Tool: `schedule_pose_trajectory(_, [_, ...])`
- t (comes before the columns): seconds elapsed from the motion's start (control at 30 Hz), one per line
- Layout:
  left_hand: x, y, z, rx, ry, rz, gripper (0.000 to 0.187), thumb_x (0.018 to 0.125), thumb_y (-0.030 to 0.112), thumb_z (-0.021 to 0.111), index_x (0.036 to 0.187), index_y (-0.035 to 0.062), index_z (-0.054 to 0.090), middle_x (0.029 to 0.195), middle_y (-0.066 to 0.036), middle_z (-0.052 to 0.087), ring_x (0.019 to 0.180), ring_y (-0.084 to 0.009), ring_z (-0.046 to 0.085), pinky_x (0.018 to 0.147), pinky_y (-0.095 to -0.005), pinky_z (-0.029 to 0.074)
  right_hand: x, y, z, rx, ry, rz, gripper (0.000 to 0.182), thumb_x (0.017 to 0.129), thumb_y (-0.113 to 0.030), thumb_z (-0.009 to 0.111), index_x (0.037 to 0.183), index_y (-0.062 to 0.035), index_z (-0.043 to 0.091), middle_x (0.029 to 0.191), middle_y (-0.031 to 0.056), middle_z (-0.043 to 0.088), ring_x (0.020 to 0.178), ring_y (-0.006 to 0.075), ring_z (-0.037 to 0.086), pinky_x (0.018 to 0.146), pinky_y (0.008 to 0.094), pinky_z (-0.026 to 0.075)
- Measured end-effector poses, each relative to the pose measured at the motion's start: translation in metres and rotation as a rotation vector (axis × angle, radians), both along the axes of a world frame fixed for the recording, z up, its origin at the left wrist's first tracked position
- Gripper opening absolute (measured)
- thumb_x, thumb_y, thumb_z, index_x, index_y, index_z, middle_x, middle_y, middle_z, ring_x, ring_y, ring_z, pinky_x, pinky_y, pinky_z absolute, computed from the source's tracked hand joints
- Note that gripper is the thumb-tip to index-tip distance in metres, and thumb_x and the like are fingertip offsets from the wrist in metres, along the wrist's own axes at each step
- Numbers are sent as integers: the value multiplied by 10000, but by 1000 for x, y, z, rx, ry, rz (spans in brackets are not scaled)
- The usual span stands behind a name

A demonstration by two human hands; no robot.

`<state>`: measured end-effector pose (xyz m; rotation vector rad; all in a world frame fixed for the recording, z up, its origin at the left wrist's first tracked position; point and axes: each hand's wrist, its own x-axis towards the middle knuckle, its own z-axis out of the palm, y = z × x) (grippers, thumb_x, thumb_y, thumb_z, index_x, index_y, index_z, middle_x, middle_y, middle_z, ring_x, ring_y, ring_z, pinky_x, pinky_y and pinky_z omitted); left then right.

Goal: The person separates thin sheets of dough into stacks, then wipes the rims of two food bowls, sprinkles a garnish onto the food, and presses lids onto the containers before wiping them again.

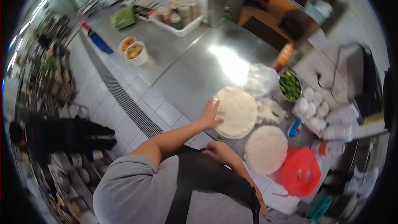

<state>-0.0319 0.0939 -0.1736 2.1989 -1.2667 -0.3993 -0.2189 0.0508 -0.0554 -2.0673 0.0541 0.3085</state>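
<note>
A thick pale round (237, 113), resembling a stack of flatbreads or tortillas, lies at the counter's near edge. My left hand (208, 117) touches its left rim, thumb and fingers spread apart. A small greyish patch shows between thumb and fingers; I cannot make out what it is. My right hand (219, 151) is close to my waist by the dark apron (199, 168), its fingers curled and their inside hidden. To the right of that hand, apart from it, is a second pale round (266, 150).
Clear plastic (261, 79), a bowl of green pieces (290, 86), an orange bottle (284, 55) and a red bag (302, 172) crowd the right. Two tubs of food, the nearer one white (137, 53), stand far left. A floor drain (120, 97) crosses the tiles; another person (66, 137) is at left.
</note>
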Motion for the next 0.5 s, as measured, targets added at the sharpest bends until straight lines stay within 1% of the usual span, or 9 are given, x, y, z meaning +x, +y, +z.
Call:
schedule_pose_trajectory(0.03, [5,18,-7,-14,1,47,1015,789,419,798,1527,-1,242,1544,-372,190,1455,-506,177,1205,-497,205,3,6,-3,-35,61,-56,303,899,-301,690,858,-4,647,828,181,655,806,357,643,740,432,497])
schedule_pose_trajectory(0.1, [14,52,-16,-149,180,-26,893,839,375,761,1499,-6,295,1552,-326,227,1444,-458,249,1188,-468,265,9,20,-10,-66,109,-37,303,890,-299,696,852,-2,648,835,184,658,812,356,647,743,433,498])
schedule_pose_trajectory(0.13, [21,72,-18,-163,182,3,893,839,375,761,1499,-6,295,1552,-326,227,1444,-458,249,1188,-468,265,16,27,-12,-83,157,-64,304,882,-296,702,847,1,649,841,187,661,818,355,650,745,434,499])
schedule_pose_trajectory(0.2, [32,124,-14,-158,166,-125,809,862,344,741,1471,-11,344,1549,-297,262,1432,-424,300,1178,-452,294,38,49,-9,-98,167,-13,289,879,-275,710,836,5,653,821,181,662,788,338,650,728,422,499])
schedule_pose_trajectory(0.27, [43,179,-17,-167,106,-119,795,862,341,739,1464,-12,358,1543,-289,278,1417,-421,325,1171,-453,306,66,83,-7,-104,180,40,275,875,-253,718,824,10,657,802,175,664,757,321,649,711,411,500])
schedule_pose_trajectory(0.33, [50,242,-34,-172,44,-108,780,862,337,737,1456,-13,372,1537,-281,294,1402,-418,350,1164,-455,318,102,123,-3,-275,135,172,247,872,-233,715,858,9,663,817,177,665,778,333,655,723,408,506])
schedule_pose_trajectory(0.4, [50,312,-89,173,138,132,762,793,257,780,1399,-39,424,1452,-265,443,1368,-390,415,1126,-474,367,136,170,-3,-312,101,236,223,876,-209,708,896,8,659,833,178,666,794,335,659,725,407,510])
schedule_pose_trajectory(0.47, [54,386,-169,628,39,170,590,693,205,805,1209,-9,616,1251,-208,630,1254,-340,548,1054,-523,427,169,214,-10,-150,57,301,227,877,-208,706,920,9,651,843,177,667,803,332,663,734,405,511])
schedule_pose_trajectory(0.5, [62,425,-190,694,177,145,484,664,219,810,1081,13,675,1164,-189,668,1190,-323,592,1022,-510,454,183,233,-19,-60,44,315,224,877,-202,707,927,10,652,829,171,668,795,340,662,736,402,516])
